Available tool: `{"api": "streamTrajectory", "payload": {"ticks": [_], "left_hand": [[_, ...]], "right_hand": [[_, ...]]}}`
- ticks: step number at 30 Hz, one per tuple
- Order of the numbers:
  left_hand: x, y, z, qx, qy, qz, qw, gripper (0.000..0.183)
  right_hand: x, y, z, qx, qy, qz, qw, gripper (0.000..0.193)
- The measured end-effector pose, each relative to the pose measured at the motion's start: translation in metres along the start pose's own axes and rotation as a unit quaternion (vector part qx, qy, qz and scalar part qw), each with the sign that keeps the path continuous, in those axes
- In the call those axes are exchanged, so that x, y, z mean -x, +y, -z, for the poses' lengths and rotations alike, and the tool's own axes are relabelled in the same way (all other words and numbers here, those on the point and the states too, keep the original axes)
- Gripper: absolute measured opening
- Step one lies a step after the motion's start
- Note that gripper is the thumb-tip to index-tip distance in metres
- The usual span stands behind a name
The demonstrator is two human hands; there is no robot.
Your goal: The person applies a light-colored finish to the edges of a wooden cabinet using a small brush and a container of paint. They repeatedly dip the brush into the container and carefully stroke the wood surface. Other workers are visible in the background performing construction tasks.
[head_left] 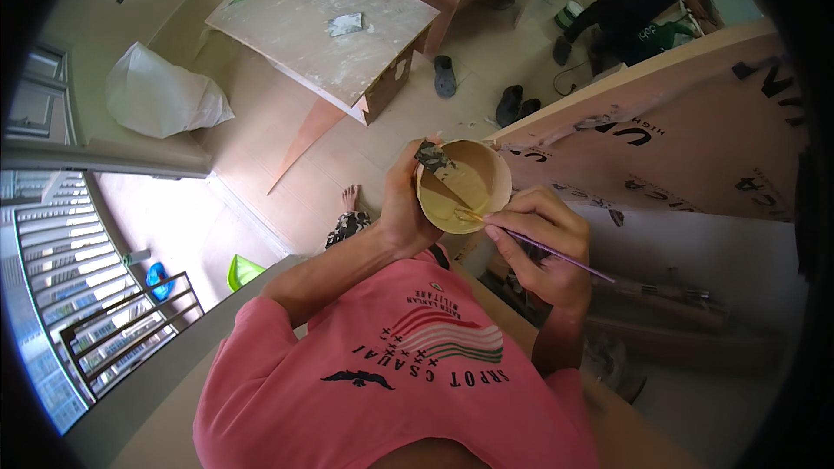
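- Currently, the left hand [401,200] is wrapped around the side of a pale round tub [502,175], which is raised in front of the chest, its open mouth facing the camera.
- The right hand [549,247] pinches a thin purple-handled brush [563,257], its yellowish tip inside the tub; whether it touches the cream-yellow contents [439,210] is hard to tell.
- A flat, dark-mottled strip [432,156] leans across the tub's rim by the left fingers, slanting down inside.
- Beyond, a stained tabletop [287,13] carries a small pale rectangular piece [345,24].
- Left of it sits a white sack [161,91]; a dark shoe [445,76] lies on the floor [408,126].
- Another person [621,4] is at upper right, past a printed brownish board [599,152].
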State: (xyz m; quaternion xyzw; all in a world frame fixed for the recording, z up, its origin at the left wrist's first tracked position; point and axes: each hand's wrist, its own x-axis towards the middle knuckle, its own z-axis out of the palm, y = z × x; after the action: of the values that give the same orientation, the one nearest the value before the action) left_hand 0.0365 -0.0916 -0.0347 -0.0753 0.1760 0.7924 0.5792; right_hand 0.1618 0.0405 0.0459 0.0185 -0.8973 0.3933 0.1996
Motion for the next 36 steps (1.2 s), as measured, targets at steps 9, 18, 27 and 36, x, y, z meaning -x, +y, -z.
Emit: {"api": "streamTrajectory", "payload": {"ticks": [9, 18, 27, 36], "left_hand": [[-0.011, 0.053, -0.005, -0.040, -0.023, 0.037, 0.998, 0.045], [-0.023, 0.101, -0.001, -0.029, -0.012, 0.091, 0.995, 0.045], [-0.047, 0.088, 0.009, 0.017, -0.037, 0.155, 0.987, 0.051], [-0.065, 0.027, -0.024, 0.012, -0.012, 0.146, 0.989, 0.058]], "right_hand": [[-0.031, -0.009, -0.026, 0.043, 0.042, -0.036, 0.998, 0.019], [-0.058, -0.011, -0.050, -0.101, 0.133, -0.106, 0.980, 0.016], [-0.044, 0.007, -0.060, -0.251, 0.245, -0.100, 0.931, 0.015], [-0.011, 0.024, -0.018, -0.170, 0.259, -0.049, 0.950, 0.020]]}}
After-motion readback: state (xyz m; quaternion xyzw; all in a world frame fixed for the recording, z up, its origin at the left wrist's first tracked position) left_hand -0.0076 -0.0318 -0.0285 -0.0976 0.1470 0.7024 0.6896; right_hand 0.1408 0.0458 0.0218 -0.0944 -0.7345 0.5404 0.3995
